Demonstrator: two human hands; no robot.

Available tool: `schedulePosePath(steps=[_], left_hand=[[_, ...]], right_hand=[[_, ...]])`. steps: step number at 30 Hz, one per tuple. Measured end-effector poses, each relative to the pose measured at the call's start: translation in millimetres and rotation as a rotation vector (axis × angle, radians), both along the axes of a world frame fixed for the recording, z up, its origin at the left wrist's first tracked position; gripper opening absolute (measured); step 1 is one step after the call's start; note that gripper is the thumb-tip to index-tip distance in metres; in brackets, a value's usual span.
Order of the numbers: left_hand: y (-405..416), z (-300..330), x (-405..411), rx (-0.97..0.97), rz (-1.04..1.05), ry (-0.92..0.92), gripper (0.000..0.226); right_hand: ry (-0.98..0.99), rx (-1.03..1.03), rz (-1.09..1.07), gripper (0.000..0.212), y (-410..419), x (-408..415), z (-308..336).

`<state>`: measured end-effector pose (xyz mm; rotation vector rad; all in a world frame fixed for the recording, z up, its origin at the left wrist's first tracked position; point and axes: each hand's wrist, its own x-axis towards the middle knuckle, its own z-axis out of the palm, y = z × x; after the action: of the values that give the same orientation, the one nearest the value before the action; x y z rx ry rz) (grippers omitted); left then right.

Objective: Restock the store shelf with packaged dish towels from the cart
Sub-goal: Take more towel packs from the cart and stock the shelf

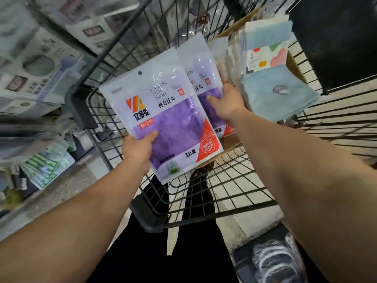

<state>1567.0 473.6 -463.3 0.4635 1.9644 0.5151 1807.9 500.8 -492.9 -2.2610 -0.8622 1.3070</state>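
Note:
My left hand (137, 149) grips a packaged purple dish towel (169, 119) by its lower left edge, thumb on the front, holding it up above the black wire cart (214, 190). Behind it, my right hand (226, 102) grips a second purple dish towel pack (201, 78) that stands upright in the cart, against a row of further packs (228, 64). Light blue towels (273, 92) with a colourful card lie at the right end of that row.
Shelves on the left carry blurred packaged goods (40, 64) and green-striped packs (47, 166) lower down. A dark panel (334, 37) stands at the upper right. My legs in black show through the cart's wire bottom. Clear-wrapped items (275, 262) lie at the lower right.

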Motion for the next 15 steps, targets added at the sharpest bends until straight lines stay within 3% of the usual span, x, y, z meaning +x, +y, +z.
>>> schedulePosePath(steps=[3, 7, 10, 15], left_hand=[[1, 20, 4, -0.019, -0.064, -0.028, 0.026], [7, 48, 8, -0.003, -0.168, -0.067, 0.02], [15, 68, 4, 0.028, -0.246, -0.092, 0.018], [40, 95, 0, 0.119, -0.416, -0.185, 0.019]], right_hand=[[0.091, 0.062, -0.09, 0.016, -8, -1, 27], [0.125, 0.084, -0.156, 0.024, -19, 6, 65], [0.152, 0.111, -0.218, 0.011, -32, 11, 97], [0.178, 0.184, -0.419, 0.02, -65, 1, 147]])
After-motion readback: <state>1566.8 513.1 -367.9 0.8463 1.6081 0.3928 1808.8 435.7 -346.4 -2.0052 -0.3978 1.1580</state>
